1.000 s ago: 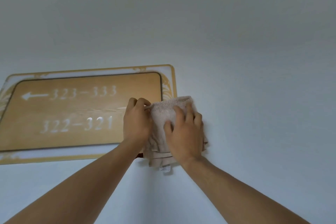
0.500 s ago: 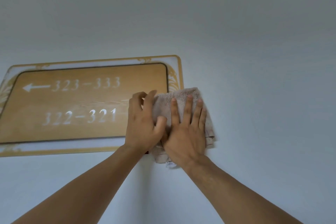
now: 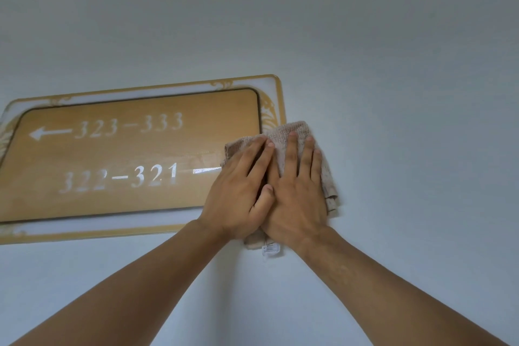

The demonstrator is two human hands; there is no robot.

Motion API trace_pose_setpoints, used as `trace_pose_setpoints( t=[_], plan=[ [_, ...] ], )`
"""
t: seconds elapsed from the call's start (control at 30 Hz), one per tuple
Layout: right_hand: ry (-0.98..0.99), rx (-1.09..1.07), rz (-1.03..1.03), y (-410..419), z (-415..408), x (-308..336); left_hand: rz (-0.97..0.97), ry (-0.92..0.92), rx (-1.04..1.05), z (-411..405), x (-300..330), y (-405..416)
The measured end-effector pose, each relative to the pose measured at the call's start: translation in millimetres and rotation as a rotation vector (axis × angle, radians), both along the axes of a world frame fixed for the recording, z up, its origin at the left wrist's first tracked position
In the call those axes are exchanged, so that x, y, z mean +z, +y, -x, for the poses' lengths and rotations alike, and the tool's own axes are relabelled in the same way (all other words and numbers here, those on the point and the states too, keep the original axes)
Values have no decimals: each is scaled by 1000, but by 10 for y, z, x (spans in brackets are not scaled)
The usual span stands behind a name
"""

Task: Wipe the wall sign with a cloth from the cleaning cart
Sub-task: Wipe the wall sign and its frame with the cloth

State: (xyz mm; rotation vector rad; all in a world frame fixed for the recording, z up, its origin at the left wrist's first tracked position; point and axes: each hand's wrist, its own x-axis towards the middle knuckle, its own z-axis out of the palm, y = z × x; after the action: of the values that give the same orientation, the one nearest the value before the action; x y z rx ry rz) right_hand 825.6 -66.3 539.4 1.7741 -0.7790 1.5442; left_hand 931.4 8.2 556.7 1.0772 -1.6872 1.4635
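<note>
The wall sign point(image 3: 126, 154) is a tan panel with white room numbers and arrows inside a gold-edged white border. A folded beige cloth point(image 3: 327, 177) with a small white tag lies flat over the sign's right edge and the wall beside it. My left hand point(image 3: 241, 194) and my right hand point(image 3: 297, 191) both press flat on the cloth, fingers stretched out, the left thumb overlapping the right hand. The sign's lower right corner is hidden under the cloth and hands.
A plain white wall point(image 3: 393, 93) surrounds the sign on all sides. Both of my bare forearms reach up from the bottom of the view.
My fingers went from curled around the cloth to spread flat on it. The cloth and both hands now sit a little further right on the sign's edge.
</note>
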Motion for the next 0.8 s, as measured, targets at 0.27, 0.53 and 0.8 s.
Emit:
trace_pose_setpoints(
  t=[0.27,0.53,0.8],
  plan=[
    [-9,47,15,-20,4,36,143,176,-121,-95,229,167],
    [52,7,54,-86,88,518,221,243,97,-380,675,393],
    [37,21,33,-103,54,933,217,305,225,-737,737,520]
  ],
)
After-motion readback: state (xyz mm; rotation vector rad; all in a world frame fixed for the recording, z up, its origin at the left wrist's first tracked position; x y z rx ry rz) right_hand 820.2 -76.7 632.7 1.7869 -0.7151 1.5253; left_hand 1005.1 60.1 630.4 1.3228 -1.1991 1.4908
